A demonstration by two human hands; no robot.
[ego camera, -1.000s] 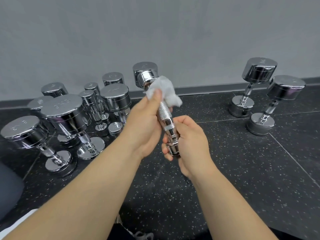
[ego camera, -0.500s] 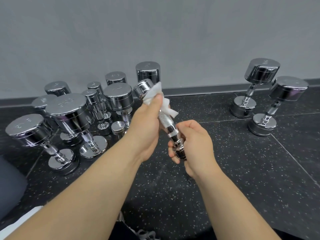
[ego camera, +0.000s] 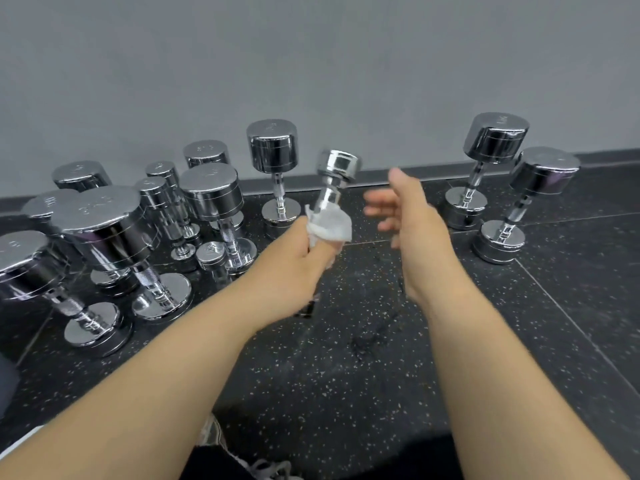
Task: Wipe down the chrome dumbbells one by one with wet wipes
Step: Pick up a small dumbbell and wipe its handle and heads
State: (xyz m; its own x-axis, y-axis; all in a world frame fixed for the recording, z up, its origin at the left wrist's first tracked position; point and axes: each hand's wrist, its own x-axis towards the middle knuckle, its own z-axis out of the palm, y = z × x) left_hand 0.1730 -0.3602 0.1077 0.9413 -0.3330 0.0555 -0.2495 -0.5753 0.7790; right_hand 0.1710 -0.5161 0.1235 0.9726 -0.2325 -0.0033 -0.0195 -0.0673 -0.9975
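Black speckled floor (ego camera: pixel 381 358) is meeting a gray wall (ego camera: pixel 311 64). The left hand (ego camera: pixel 294 258) is gripping a small dumbbell (ego camera: pixel 337 168) through a white wet wipe (ego camera: pixel 329 226), holding it tilted above the floor. The right hand (ego camera: pixel 408 209) is hanging open beside it, blurry, touching nothing. Many shiny dumbbells (ego camera: pixel 104 223) are standing at the left, two more (ego camera: pixel 495 140) at the right.

Both bare forearms are reaching forward from the bottom of the view, the left one angling in toward the middle. The left hand (ego camera: pixel 291 258) is curling round the handle of a small dumbbell (ego camera: pixel 338 167), gripping it through a white wipe (ego camera: pixel 329 227) and holding it tilted, top end up and away. The right hand (ego camera: pixel 410 211) is hanging open just beside it, thumb uppermost, fingers spread toward the left and blurred, apart from the dumbbell.
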